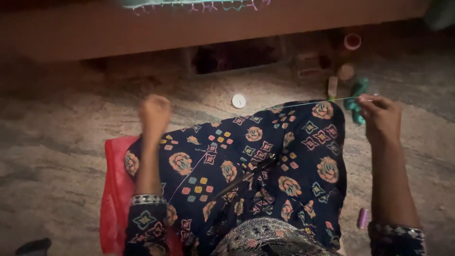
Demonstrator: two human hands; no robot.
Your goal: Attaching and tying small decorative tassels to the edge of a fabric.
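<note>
A thin thread (308,102) runs across the middle right of the frame, already pulled tight. The right hand (381,116) pinches its end. The left hand (154,114) is blurry; I cannot tell its grip. No stitches show yet on the flowered cloth (265,161).

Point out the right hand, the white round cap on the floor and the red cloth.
right hand (381,116): head view, on the back of the hand.
white round cap (239,100): head view, on its centre.
red cloth (113,189): head view, on its bare left part.
</note>
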